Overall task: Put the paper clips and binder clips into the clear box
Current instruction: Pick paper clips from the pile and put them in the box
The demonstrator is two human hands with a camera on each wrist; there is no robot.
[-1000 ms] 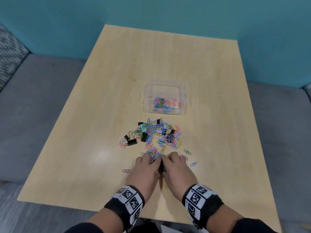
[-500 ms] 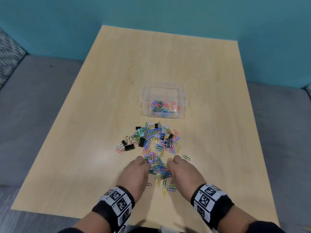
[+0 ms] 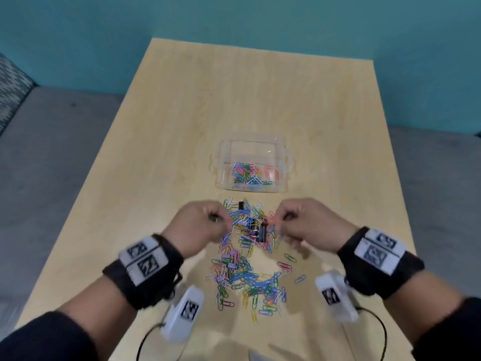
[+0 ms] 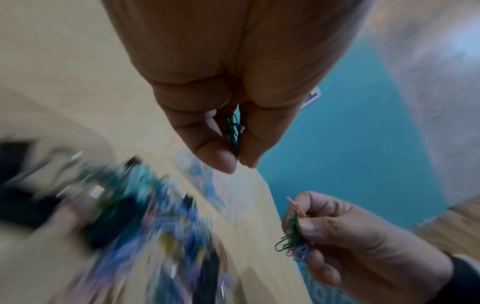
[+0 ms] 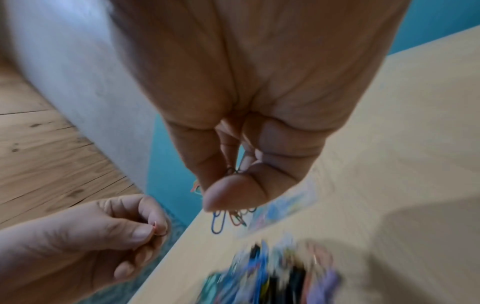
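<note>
A clear box (image 3: 285,162) sits mid-table with several coloured paper clips inside. In front of it lies a loose pile of paper clips (image 3: 247,277) mixed with black binder clips (image 3: 261,233). My left hand (image 3: 205,222) is raised over the pile's left side and pinches a small bunch of paper clips (image 4: 233,131). My right hand (image 3: 294,220) hovers over the pile's right side, gripping its own bunch of paper clips (image 4: 293,234), some hanging below the fingers (image 5: 233,218). Both hands are just short of the box.
The wooden table (image 3: 182,113) stands against a teal wall (image 3: 260,16). Grey cushioned seating (image 3: 52,152) flanks it on both sides. A few stray paper clips (image 3: 289,264) lie right of the pile.
Both hands have lifted off the near end of the pile, each holding a bunch of clips, and moved apart and forward toward the box.
</note>
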